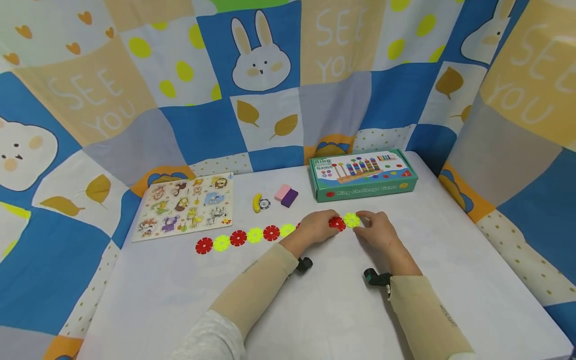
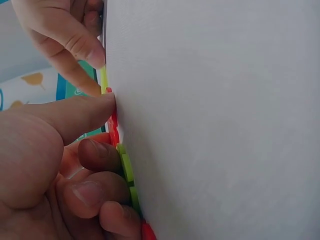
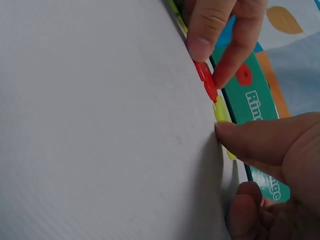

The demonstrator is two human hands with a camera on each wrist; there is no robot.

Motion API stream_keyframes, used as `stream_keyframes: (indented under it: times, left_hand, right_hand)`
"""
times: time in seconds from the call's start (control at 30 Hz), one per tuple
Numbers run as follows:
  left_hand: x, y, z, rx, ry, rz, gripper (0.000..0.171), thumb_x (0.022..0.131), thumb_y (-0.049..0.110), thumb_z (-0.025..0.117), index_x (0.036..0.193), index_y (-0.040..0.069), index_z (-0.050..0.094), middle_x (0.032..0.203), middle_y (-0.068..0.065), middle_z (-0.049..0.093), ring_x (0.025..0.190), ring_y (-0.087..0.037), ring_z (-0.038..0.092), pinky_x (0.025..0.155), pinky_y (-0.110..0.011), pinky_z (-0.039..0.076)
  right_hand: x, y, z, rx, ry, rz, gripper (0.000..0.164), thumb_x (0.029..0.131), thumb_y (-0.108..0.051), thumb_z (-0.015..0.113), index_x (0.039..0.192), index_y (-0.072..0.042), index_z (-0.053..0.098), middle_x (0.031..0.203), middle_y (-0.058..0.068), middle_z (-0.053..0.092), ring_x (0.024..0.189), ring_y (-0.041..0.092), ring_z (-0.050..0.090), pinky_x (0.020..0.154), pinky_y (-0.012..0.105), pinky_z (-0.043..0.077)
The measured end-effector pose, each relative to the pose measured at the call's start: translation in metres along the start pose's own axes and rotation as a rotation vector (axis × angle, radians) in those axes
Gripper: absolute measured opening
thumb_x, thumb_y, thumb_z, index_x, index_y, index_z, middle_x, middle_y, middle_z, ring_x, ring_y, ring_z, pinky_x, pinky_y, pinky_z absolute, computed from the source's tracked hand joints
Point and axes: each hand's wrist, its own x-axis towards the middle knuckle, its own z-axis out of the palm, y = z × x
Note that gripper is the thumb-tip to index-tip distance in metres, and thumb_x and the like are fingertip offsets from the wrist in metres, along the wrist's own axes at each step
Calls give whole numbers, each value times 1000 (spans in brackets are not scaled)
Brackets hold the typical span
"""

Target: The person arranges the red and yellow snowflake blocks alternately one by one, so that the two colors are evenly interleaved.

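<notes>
A row of notched, flower-shaped plastic discs runs across the table, alternating red and yellow-green; a red disc (image 1: 204, 245) forms its left end. At the right end, my left hand (image 1: 317, 226) grips a red disc (image 1: 337, 223) between thumb and index finger and hides a few discs under it. My right hand (image 1: 379, 231) pinches the last disc, a yellow-green one (image 1: 352, 220), by its right side. In the right wrist view that yellow-green disc (image 3: 223, 110) lies right against the red one (image 3: 206, 80), both flat on the table.
A green Ring Challenge Game box (image 1: 364, 176) lies behind my hands. A wooden animal puzzle board (image 1: 189, 206) is at the back left. Between them are a yellow banana-shaped piece (image 1: 257, 203), a small round piece (image 1: 264, 204), a pink block (image 1: 283, 192) and a purple block (image 1: 289, 198).
</notes>
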Motion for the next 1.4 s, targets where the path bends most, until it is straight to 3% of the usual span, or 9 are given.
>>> stream_keyframes:
  times: [0.27, 0.6, 0.93, 1.13, 1.4]
  left_hand:
    - [13, 1, -1, -26, 10, -2, 49, 87, 38, 66, 132, 24, 54, 119, 6, 57, 101, -13, 49, 87, -35, 45]
    - [30, 11, 4, -1, 32, -4, 47, 87, 38, 65, 131, 24, 54, 119, 5, 59, 100, -14, 50, 88, -35, 45]
    - [35, 14, 5, 1, 36, -39, 48, 87, 39, 65, 131, 25, 54, 120, 7, 58, 101, -13, 50, 90, -34, 44]
    - [39, 15, 8, -26, 40, -46, 49, 87, 39, 66, 131, 26, 54, 119, 7, 58, 102, -13, 49, 90, -35, 44]
    - [41, 14, 7, 6, 38, -31, 49, 87, 39, 65, 132, 25, 54, 121, 7, 58, 102, -13, 50, 90, -33, 44]
  right_hand:
    - [12, -2, -7, -97, -53, 24, 65, 87, -43, 63, 144, -20, 41, 113, 23, 39, 96, 34, 47, 79, 46, 49]
    - [22, 10, -11, -126, 25, 3, 54, 93, -34, 56, 142, -15, 43, 112, 24, 41, 93, 34, 45, 84, 50, 45]
    - [25, 11, -9, -132, 57, 0, 48, 96, -26, 51, 142, -14, 44, 114, 25, 40, 90, 33, 47, 83, 49, 46]
    - [28, 15, -12, -151, 44, -10, 50, 95, -29, 52, 142, -14, 43, 115, 26, 39, 92, 35, 47, 85, 51, 45]
    - [29, 17, -12, -144, 41, -19, 53, 95, -33, 54, 143, -13, 42, 115, 26, 40, 94, 35, 47, 84, 51, 44]
